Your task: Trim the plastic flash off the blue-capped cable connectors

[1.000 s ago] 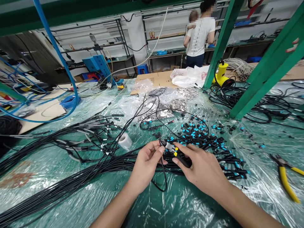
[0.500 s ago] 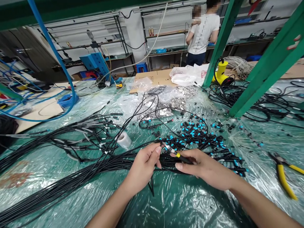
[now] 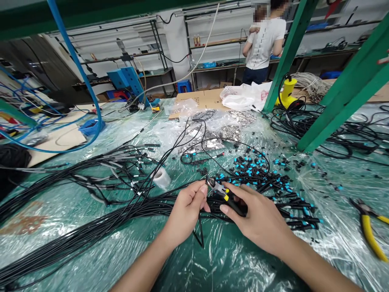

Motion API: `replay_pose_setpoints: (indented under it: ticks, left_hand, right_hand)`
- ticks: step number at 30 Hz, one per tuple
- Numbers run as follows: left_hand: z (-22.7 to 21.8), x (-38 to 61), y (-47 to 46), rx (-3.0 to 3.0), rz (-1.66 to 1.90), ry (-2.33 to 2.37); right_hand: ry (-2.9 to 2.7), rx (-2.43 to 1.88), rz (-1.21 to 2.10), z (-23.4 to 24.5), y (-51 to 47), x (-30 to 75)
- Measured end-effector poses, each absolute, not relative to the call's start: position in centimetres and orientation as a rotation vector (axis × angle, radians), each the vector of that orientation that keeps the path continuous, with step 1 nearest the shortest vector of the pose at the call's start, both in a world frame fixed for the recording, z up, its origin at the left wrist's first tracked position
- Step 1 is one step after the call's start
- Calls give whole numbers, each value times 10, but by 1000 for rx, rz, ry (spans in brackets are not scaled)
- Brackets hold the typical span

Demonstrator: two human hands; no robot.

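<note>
Between the thumb and fingers of my left hand [image 3: 189, 211] a black cable [image 3: 199, 232] is pinched, its end pointing up and a bent length hanging below. My right hand [image 3: 254, 213] is wrapped round diagonal cutters [image 3: 221, 190] with black-and-yellow handles. Their jaws are at the cable end, just beside my left fingertips; whether they touch it I cannot make out. Behind my hands runs a thick bundle of black cables [image 3: 100, 231], its ends on the right tipped with blue. A pile of small black and blue pieces [image 3: 249, 166] is spread beyond.
A roll of clear film [image 3: 161, 178] stands left of my hands. Yellow-handled pliers [image 3: 369, 231] rest at the right. Bags of metal parts [image 3: 206, 136] lie farther back, near a green post [image 3: 322, 117]. A person in a white shirt [image 3: 261, 44] stands at the far bench.
The cutters' handles have spread apart in my right hand, with my fingers more raised. The cable end now shows upright above my left fingertips. The view has shifted slightly.
</note>
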State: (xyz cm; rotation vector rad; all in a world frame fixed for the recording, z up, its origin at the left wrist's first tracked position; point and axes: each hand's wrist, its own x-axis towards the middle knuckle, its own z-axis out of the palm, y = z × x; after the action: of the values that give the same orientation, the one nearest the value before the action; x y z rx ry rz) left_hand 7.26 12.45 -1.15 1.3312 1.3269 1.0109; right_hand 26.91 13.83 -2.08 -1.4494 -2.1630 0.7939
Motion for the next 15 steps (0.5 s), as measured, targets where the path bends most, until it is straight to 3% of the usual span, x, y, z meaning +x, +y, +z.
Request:
replay_pose_setpoints:
  ticks: [2, 5, 11, 15]
  left_hand:
    - [-12, 74, 125, 1294, 1027, 1302]
    - [-13, 76, 125, 1259, 1045, 1254]
    - [-14, 78, 124, 1287, 1016, 1244]
    - [-12, 73, 125, 1358, 986, 1275]
  right_hand:
    - [-2205, -1508, 403, -27, 137, 265]
    - [-2238, -1497, 191, -35, 138, 265]
    - [-2264, -1531, 195, -36, 138, 267]
    - [-2257, -1564, 431, -26, 134, 265]
